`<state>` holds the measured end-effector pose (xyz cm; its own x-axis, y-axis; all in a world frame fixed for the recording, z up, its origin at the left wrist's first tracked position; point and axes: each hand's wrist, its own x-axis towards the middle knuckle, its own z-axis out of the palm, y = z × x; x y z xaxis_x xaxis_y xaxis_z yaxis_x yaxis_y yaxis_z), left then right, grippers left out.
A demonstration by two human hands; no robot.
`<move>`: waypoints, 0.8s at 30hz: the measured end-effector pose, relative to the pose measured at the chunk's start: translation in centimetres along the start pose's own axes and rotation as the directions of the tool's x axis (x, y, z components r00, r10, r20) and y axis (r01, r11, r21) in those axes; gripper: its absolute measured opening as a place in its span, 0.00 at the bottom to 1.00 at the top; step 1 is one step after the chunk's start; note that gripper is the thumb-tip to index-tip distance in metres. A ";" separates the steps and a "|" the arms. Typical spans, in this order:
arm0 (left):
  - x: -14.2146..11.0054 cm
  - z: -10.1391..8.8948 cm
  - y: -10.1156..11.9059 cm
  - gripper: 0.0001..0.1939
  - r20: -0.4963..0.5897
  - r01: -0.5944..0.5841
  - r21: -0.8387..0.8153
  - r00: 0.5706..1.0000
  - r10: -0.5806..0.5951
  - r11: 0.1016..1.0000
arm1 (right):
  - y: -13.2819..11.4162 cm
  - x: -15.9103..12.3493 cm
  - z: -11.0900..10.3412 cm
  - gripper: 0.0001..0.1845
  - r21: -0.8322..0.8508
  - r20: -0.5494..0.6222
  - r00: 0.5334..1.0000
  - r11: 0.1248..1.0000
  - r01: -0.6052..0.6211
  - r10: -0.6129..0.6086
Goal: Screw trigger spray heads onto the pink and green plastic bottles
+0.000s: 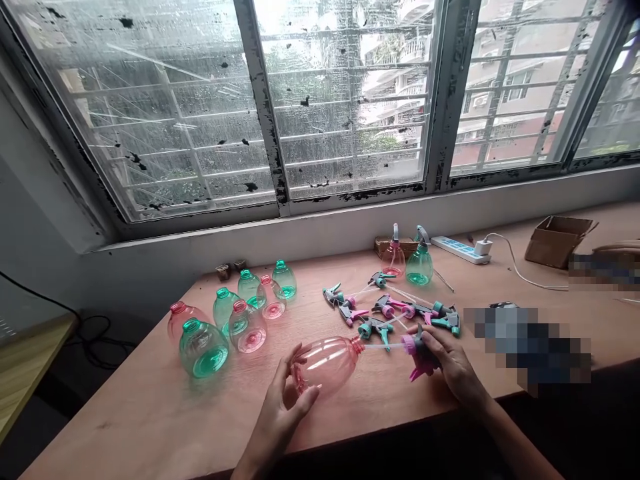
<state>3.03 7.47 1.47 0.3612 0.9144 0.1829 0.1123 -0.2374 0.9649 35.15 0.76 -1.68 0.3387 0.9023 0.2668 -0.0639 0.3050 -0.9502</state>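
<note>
My left hand (pixel 290 403) grips the base end of a clear pink bottle (pixel 327 363), which lies tilted on its side with its threaded neck pointing right. In my right hand (pixel 453 367) is a pink and grey spray trigger head (pixel 425 353). Its thin white tube runs left to the bottle's mouth, and the tip seems to be just inside the neck. A gap separates the pink collar from the neck. Behind my hands, several loose spray heads (pixel 377 330) in pink, green and grey lie with their tubes on the table.
Several open green bottles (pixel 204 350) and pink bottles (pixel 249 328) stand at the left. Two bottles with heads fitted, one pink (pixel 393 259) and one green (pixel 419 265), stand by the window. Farther right are a power strip (pixel 460 249) and a cardboard box (pixel 559 241).
</note>
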 end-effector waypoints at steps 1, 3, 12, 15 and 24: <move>-0.3 0.3 0.1 0.34 0.019 0.000 -0.034 1.000 0.001 0.999 | 0.0 -0.1 0.6 0.21 0.022 0.038 0.999 0.999 -0.027 0.026; -0.8 1.2 0.1 0.33 0.073 -0.010 -0.070 0.997 0.015 0.997 | 0.0 -0.4 1.8 0.24 0.067 0.138 0.987 0.994 -0.092 0.082; -0.6 2.2 -1.3 0.41 0.285 -0.080 0.190 0.958 0.023 0.979 | -0.6 -1.1 3.6 0.28 0.100 0.233 0.931 0.946 -0.309 0.280; -0.3 2.2 -2.2 0.46 0.307 -0.047 0.157 0.952 -0.003 0.987 | -0.8 -1.1 3.5 0.28 0.085 0.261 0.913 0.935 -0.345 0.314; -0.4 2.2 -2.2 0.57 0.306 -0.112 0.163 0.950 0.058 0.980 | 0.5 -1.6 3.4 0.26 -0.073 0.291 0.913 0.958 -0.277 0.286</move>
<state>4.65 6.89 -1.19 0.6329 0.7548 0.1723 0.2203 -0.3888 0.8946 31.37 0.47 -2.04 0.0174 0.9997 0.0188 -0.0866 0.0202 -0.9960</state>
